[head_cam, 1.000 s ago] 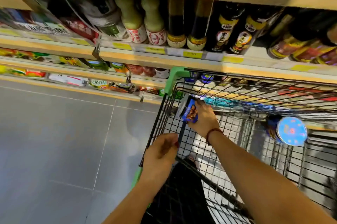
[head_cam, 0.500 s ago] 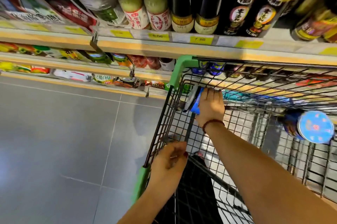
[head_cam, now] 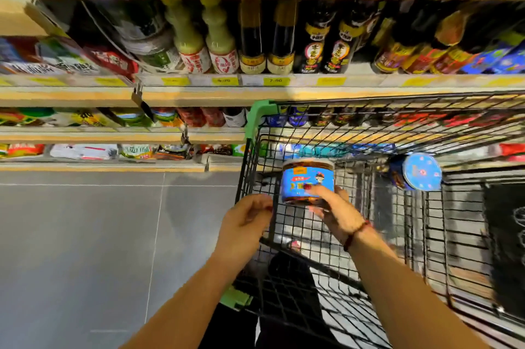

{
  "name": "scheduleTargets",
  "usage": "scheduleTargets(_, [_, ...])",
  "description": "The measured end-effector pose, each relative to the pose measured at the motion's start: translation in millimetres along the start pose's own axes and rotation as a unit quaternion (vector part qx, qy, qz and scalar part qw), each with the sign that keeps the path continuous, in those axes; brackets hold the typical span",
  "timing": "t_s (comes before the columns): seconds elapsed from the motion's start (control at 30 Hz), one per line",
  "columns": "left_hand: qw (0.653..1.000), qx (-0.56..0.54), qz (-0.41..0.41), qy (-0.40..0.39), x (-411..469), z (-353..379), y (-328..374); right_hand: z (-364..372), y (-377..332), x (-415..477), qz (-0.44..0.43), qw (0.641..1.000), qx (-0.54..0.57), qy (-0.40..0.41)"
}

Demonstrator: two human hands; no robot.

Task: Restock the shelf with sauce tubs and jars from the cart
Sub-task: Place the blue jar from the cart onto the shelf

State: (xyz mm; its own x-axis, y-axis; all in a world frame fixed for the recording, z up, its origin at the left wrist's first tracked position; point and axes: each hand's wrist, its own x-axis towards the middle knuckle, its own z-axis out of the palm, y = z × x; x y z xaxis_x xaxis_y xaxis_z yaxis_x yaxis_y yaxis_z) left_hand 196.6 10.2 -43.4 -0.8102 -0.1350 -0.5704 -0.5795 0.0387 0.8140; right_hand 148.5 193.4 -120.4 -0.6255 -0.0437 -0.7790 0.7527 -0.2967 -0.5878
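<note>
My right hand [head_cam: 332, 209] grips a clear sauce tub with a blue label [head_cam: 308, 181] from below, holding it upright over the left end of the black wire cart [head_cam: 426, 235]. My left hand [head_cam: 245, 220] rests on the cart's left rim with its fingers curled on the wire. A second tub with a blue lid [head_cam: 417, 172] lies on its side further right in the cart. The wooden shelf [head_cam: 199, 95] stands just beyond the cart, stocked with bottles.
Dark sauce bottles [head_cam: 312, 44] and pale green bottles [head_cam: 204, 44] fill the upper shelf above yellow price tags. Lower shelves hold packets and jars [head_cam: 199, 117]. Grey tiled floor [head_cam: 85, 249] lies left of the cart. A dark bag [head_cam: 505, 235] sits at the cart's right.
My right hand has drawn the blue-labelled tub back toward me and turned it upright. My left hand stays on the cart rim. The view tilted upward, showing more of the shelf.
</note>
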Motion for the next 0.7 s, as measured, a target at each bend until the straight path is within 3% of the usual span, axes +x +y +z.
scheduleTargets(0.23, [0.995,-0.067,-0.054,-0.059,-1,-8,13,0,-3,-65,-0.025,0.985,0.164,-0.041])
scheduleTargets(0.33, [0.978,-0.125,-0.075,-0.146,0,5,22,-5,-2,-81,-0.05,0.979,0.194,-0.049])
scheduleTargets(0.5, [0.954,-0.15,-0.114,-0.233,7,51,39,-19,-12,-89,-0.058,0.979,0.177,-0.083])
scheduleTargets(0.7, [0.941,-0.218,-0.153,-0.21,26,99,52,-43,-41,-76,-0.045,0.985,0.136,-0.099])
